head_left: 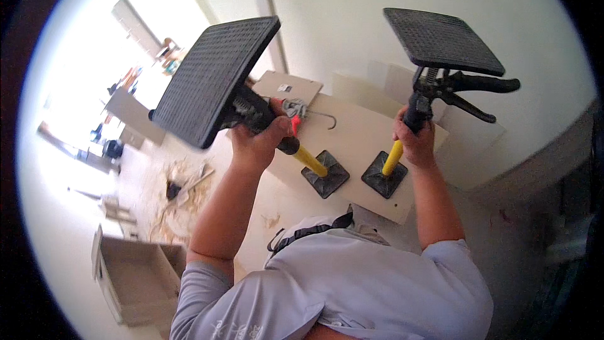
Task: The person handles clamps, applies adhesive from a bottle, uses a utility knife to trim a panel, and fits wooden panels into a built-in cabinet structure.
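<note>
Left hand (257, 145) closed round left support pole (310, 158), right hand (418, 143) round right support pole (394, 157) — yellow shafts, textured black plates (214, 79) on top, square feet (376, 181) over pale board (352, 129) — open-topped box (138, 271) lower left, scraps (165, 221) on floor (248, 255)

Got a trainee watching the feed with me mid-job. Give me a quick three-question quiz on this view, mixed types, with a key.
1. Multiple choice: what colour is the tube of the left prop, held by the left grip?
A. Red
B. Yellow
C. White

2. True or false: the right grip is empty.

3. Fill in the blank: the open box with a divider is at the lower ____ of the picture.

Key:
1. B, yellow.
2. False: it is closed around the right prop.
3. Left.
</note>
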Available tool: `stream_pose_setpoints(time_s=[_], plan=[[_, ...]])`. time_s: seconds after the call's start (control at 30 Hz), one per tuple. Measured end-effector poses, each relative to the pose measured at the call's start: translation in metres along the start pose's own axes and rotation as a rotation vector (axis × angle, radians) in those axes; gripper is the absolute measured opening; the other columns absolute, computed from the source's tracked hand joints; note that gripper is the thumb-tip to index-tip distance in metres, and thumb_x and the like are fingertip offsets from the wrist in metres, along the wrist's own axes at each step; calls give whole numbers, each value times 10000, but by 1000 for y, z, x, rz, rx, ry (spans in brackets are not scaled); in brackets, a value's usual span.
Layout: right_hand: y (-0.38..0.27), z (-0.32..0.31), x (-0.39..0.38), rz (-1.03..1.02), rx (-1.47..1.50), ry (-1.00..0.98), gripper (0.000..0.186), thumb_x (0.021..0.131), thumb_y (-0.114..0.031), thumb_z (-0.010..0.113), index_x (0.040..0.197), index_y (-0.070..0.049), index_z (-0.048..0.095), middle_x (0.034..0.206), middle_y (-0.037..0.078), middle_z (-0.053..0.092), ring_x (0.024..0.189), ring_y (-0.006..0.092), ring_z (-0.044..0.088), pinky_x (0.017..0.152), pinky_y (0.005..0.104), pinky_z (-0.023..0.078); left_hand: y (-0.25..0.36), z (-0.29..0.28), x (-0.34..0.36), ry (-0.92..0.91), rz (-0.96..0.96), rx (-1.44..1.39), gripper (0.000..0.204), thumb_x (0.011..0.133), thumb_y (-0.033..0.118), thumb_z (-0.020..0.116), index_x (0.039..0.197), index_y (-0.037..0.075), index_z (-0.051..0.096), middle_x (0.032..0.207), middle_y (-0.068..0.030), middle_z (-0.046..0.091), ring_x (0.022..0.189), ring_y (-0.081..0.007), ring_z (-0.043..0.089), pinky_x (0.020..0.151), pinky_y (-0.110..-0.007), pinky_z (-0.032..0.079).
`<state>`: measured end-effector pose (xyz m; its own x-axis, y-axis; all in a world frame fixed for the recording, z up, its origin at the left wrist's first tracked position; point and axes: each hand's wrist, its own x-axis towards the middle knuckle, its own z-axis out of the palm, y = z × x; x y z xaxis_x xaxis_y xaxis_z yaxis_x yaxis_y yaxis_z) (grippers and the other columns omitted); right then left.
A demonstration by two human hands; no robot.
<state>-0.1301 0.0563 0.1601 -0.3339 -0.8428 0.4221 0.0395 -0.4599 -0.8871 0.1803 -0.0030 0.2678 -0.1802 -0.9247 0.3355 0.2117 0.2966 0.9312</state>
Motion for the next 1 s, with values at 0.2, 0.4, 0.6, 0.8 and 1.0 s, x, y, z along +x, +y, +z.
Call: stream_pose_setpoints(time_s=[0.2, 0.4, 0.6, 0.8, 1.0], plan=[[26, 10, -29, -52, -280, 239, 341, 878, -311, 747, 1042, -76, 563, 833, -2, 608, 719, 115, 596, 675, 302, 513, -15, 20, 60, -309, -47, 58, 108, 866, 125, 695, 850, 29, 649, 717, -23, 634, 666, -127, 635, 636, -281, 514], [49, 19, -139, -94, -386, 725, 391, 946, -231, 706, 1273, -59, 579, 1126, 91, 664, 1036, 199, 653, 921, 342, 524, -23, 24, 85, -466, -9, 94, 124, 875, 142, 714, 901, 28, 672, 745, -31, 657, 689, -119, 642, 655, -282, 518], [48, 75, -338, 393, -784, 958, 172, 950, -138, 668, 1101, -56, 673, 1046, 84, 690, 989, 181, 672, 871, 333, 541, -65, -5, 94, -515, 118, 66, 233, 910, 133, 729, 1112, 48, 649, 897, -28, 681, 764, -125, 635, 696, -285, 526], [36, 197, -453, 583, -839, 875, 233, 891, -164, 679, 1095, -54, 686, 1070, 159, 689, 960, 303, 687, 860, 403, 550, -110, -22, 104, -578, 191, -12, 522, 924, 101, 735, 1367, 13, 475, 1198, -98, 604, 988, -149, 599, 808, -292, 546], [-24, 262, -517, 661, -983, 963, 232, 907, -200, 638, 1079, -59, 707, 1001, 128, 701, 938, 271, 683, 821, 380, 546, -130, -91, 37, -363, 788, 183, 687, 989, 369, 630, 1456, -66, 375, 1462, -254, 455, 1353, -362, 464, 1131, -474, 363]])
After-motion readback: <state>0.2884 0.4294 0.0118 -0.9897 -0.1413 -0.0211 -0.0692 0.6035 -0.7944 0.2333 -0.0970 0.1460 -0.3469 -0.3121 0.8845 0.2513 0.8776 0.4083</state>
